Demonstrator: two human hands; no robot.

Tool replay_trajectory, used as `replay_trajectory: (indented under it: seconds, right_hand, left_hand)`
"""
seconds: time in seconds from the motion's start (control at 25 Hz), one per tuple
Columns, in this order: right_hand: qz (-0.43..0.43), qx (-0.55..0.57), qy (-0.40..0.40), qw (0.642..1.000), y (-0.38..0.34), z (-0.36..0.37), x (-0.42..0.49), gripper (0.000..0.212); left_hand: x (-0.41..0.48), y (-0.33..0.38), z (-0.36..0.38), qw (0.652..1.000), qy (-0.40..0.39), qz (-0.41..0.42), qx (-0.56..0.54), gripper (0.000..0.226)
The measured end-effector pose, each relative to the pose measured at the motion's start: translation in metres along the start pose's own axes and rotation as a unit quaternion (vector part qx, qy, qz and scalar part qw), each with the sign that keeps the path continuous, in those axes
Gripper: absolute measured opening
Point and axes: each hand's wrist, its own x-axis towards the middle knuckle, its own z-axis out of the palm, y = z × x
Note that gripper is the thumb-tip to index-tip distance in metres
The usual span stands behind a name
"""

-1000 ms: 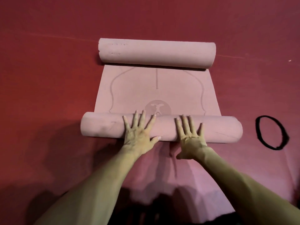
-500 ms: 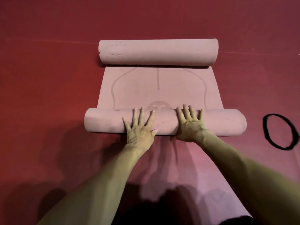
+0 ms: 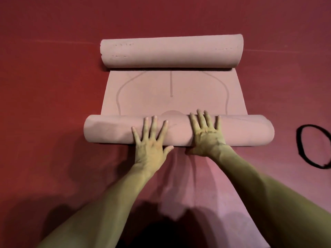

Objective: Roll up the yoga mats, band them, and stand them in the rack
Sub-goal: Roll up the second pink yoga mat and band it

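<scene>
1. Head view: left hand [image 3: 150, 140] and right hand [image 3: 206, 138] press flat, fingers straight and spread, on the near rolled end of the pink yoga mat [image 3: 152, 97] (far end rolled too), mid-floor [image 3: 44, 104].
2. 1 black band [image 3: 298, 142] lies on the floor, well right of the mat.

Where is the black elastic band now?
In the head view, the black elastic band lies on the red floor at the far right, beyond the right end of the near pink mat roll.
</scene>
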Motion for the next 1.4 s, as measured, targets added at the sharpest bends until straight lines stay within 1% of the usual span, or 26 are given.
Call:
replay_trajectory:
  seconds: [0.12, 0.2, 0.24, 0.28, 0.32, 0.36, 0.4, 0.44, 0.48, 0.56, 0.72, 0.88, 1.0, 1.08, 1.16, 1.24, 1.28, 1.4]
  right_hand:
    - [-0.01, 0.028, -0.008, 1.0, 0.009, -0.015, 0.015, 0.142]
    - [-0.015, 0.057, -0.01, 0.998, 0.012, -0.019, 0.02, 0.14]
    - [-0.014, 0.059, -0.003, 0.998, 0.012, -0.018, 0.019, 0.139]
    - [-0.012, 0.054, 0.003, 0.998, 0.011, -0.016, 0.018, 0.14]
    - [-0.009, 0.047, 0.005, 0.999, 0.01, -0.015, 0.018, 0.141]
    - [-0.008, 0.041, 0.001, 0.999, 0.01, -0.015, 0.018, 0.142]
    - [-0.009, 0.034, -0.006, 0.999, 0.009, -0.016, 0.019, 0.142]
    - [-0.013, 0.028, -0.009, 0.999, 0.01, -0.019, 0.019, 0.141]
    - [-0.016, 0.028, -0.01, 0.999, 0.01, -0.022, 0.019, 0.138]
    - [-0.022, 0.032, 0.001, 0.999, 0.011, -0.026, 0.011, 0.129]
    - [-0.035, 0.022, 0.059, 0.997, 0.007, -0.014, -0.027, 0.114]
    - [-0.034, 0.017, 0.053, 0.998, 0.006, 0.001, -0.072, 0.106]
    - [-0.039, 0.014, 0.023, 0.999, 0.002, 0.007, -0.104, 0.094]
    - [-0.027, 0.024, -0.022, 0.999, -0.002, 0.003, -0.114, 0.087]
    - [-0.014, 0.025, -0.068, 0.997, -0.005, 0.0, -0.114, 0.087]
    - [-0.008, 0.047, -0.109, 0.993, -0.006, -0.002, -0.111, 0.094]
    - [-0.009, 0.063, -0.124, 0.99, -0.006, -0.004, -0.109, 0.1]
    - [-0.021, 0.088, -0.161, 0.983, -0.002, -0.012, -0.101, 0.118]
  left_hand:
    - [0.027, -0.006, -0.018, 1.0, -0.021, -0.005, -0.02, 0.09]
    - [0.046, -0.02, -0.034, 0.998, -0.019, 0.012, -0.058, 0.076]
    - [0.054, -0.03, -0.042, 0.996, -0.034, 0.021, -0.083, 0.073]
    - [0.061, -0.038, -0.047, 0.992, -0.074, 0.026, -0.096, 0.077]
    - [0.065, -0.044, -0.05, 0.988, -0.129, 0.031, -0.082, 0.088]
    - [0.067, -0.047, -0.05, 0.984, -0.169, 0.043, -0.045, 0.102]
    - [0.067, -0.048, -0.047, 0.982, -0.18, 0.053, -0.006, 0.113]
    - [0.066, -0.047, -0.046, 0.984, -0.168, 0.058, 0.015, 0.119]
    - [0.064, -0.045, -0.045, 0.987, -0.149, 0.059, 0.016, 0.12]
    - [0.058, -0.043, -0.047, 0.991, -0.124, 0.059, 0.006, 0.116]
    - [0.021, -0.031, -0.053, 0.993, -0.099, 0.061, 0.034, 0.107]
    - [-0.024, -0.016, -0.06, 0.989, -0.135, 0.06, -0.002, 0.108]
    - [-0.054, -0.006, -0.062, 0.985, -0.163, 0.063, -0.001, 0.108]
    - [-0.059, -0.006, -0.067, 0.978, -0.191, 0.079, -0.008, 0.109]
    - [-0.055, -0.012, -0.073, 0.971, -0.219, 0.093, -0.033, 0.111]
    - [-0.055, -0.015, -0.074, 0.966, -0.233, 0.095, -0.06, 0.115]
    - [-0.059, -0.013, -0.071, 0.966, -0.228, 0.102, -0.063, 0.117]
    - [-0.079, 0.0, -0.058, 0.972, -0.18, 0.143, -0.038, 0.113]
